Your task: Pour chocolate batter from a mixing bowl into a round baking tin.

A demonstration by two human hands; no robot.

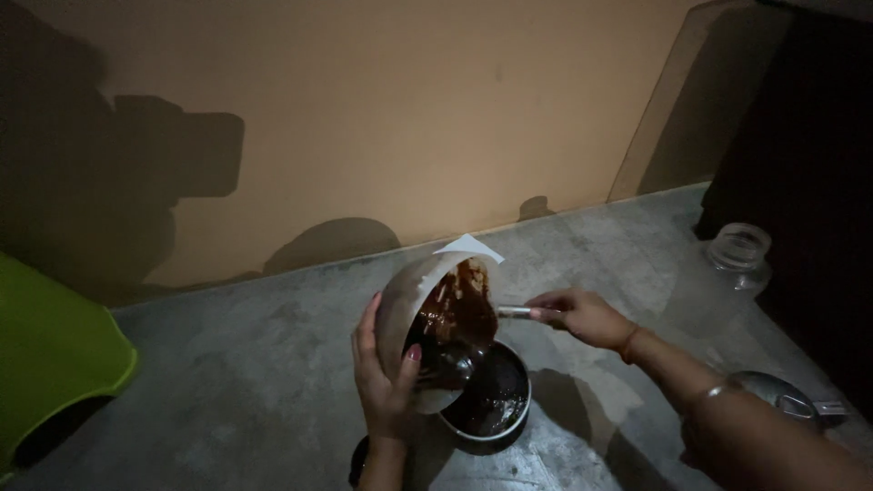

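So the left hand [386, 377] grips the tipped bowl [427, 318], glossy brown batter [459, 323] sliding into the pan [496, 400] below; right hand [582, 316] pinches a utensil [514, 312].

Left hand [386, 377] tips bowl [409, 305] of dark batter [459, 318] over round pan [496, 400].

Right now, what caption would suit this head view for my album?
Left hand tips a bowl of dark batter into a round tin; right hand scrapes with a utensil.

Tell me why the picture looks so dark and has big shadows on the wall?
Head view: light comes from near the camera, so the wall carries big dark shadows; the corners fade to black; the bowl and both hands, left and right, are lit brightest; the glass jar looks dim.
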